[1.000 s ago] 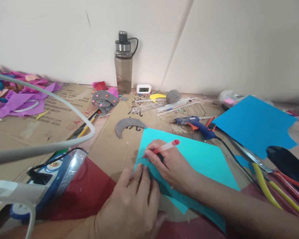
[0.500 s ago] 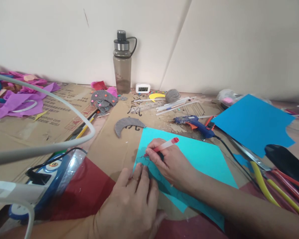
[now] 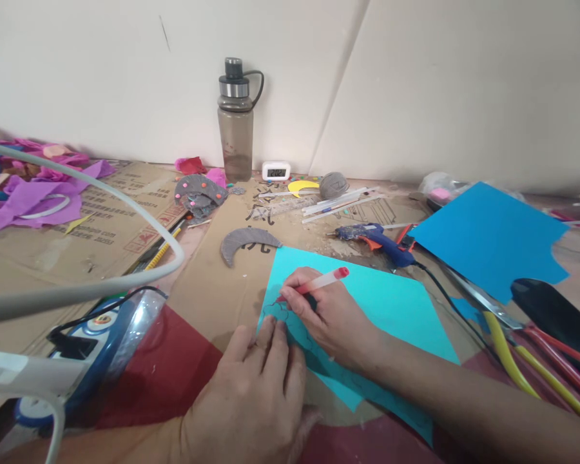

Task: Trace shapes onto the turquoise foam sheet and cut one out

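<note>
A turquoise sheet of paper [image 3: 391, 296] lies on the cardboard, with thin dark wavy lines drawn near its left edge and lower part. My right hand [image 3: 326, 312] is closed around a pen [image 3: 326, 279] with a red cap end and a whitish barrel; its tip meets the paper by the drawn lines. Flat on the paper's left edge rests my left hand [image 3: 258, 386], fingers stretched out, holding nothing. Just beyond the paper's upper left corner is a grey crescent [image 3: 239, 241]. Part of the drawing is hidden beneath my hands.
A blue glue gun [image 3: 391, 248], a blue sheet [image 3: 493, 241] and scissors [image 3: 500, 316] lie on the right. Behind stand a water bottle [image 3: 236, 142] and a small clock [image 3: 276, 171]. To the left are a power strip [image 3: 82, 367], a white cable [image 3: 140, 280] and purple scraps [image 3: 33, 200].
The pen tip and my right hand have shifted slightly left, and the drawn line by the tip runs a little further. My left hand stays on the paper.
</note>
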Demonstrator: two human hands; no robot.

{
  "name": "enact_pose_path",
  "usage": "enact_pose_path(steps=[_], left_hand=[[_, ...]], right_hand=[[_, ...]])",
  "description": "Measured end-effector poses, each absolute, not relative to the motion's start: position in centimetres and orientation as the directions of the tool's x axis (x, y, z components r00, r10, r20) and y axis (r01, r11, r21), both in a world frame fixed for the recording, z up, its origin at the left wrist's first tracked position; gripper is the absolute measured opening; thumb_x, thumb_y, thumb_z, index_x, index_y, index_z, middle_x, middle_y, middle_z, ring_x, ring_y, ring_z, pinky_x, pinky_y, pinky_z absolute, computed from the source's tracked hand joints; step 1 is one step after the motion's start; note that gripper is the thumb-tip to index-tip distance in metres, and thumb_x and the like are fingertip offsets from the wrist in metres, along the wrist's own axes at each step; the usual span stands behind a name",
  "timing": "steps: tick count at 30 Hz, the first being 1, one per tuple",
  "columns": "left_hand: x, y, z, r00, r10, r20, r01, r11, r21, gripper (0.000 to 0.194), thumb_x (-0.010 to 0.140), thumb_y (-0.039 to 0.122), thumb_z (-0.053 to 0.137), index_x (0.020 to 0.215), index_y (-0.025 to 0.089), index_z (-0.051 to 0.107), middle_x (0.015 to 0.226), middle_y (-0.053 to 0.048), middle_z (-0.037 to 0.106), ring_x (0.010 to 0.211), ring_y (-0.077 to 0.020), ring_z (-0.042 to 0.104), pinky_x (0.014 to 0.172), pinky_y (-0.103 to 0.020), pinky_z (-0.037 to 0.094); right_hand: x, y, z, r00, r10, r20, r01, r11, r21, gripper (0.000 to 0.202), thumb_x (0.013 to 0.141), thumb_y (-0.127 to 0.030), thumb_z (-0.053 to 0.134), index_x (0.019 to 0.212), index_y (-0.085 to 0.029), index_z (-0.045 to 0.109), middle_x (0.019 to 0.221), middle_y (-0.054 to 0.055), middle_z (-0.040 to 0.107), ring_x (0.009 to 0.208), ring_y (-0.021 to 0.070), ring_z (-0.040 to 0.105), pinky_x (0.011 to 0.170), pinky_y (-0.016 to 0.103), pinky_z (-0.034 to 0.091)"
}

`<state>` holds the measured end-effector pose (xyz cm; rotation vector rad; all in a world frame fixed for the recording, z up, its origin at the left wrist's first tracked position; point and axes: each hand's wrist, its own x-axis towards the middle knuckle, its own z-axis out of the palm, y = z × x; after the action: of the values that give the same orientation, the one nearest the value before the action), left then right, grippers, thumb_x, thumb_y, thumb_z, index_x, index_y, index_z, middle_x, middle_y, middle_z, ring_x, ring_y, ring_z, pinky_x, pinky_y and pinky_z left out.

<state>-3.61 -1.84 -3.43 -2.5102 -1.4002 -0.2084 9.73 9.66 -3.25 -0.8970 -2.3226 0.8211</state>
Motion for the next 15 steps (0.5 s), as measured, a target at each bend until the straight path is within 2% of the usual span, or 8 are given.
enact_pose_path(steps=[15], left_hand=[[-3.52, -1.77, -3.38, 0.518, 0.817, 0.255, 0.855, -0.497, -0.147, 0.049, 0.092, 0.049, 0.038, 0.114, 0.011, 0.060, 0.116, -0.014, 0.064, 0.112, -0.0338, 0.055, 0.089, -0.048, 0.030]], right_hand=[[9.52, 9.55, -3.36, -0.687, 0.675, 0.267, 0.382, 0.649, -0.658, 0.023, 0.094, -0.025, 0.041, 0.076, -0.019, 0.053, 0.073, 0.000, 0.056, 0.072, 0.0130, 0.052, 0.067, 0.025, 0.038]])
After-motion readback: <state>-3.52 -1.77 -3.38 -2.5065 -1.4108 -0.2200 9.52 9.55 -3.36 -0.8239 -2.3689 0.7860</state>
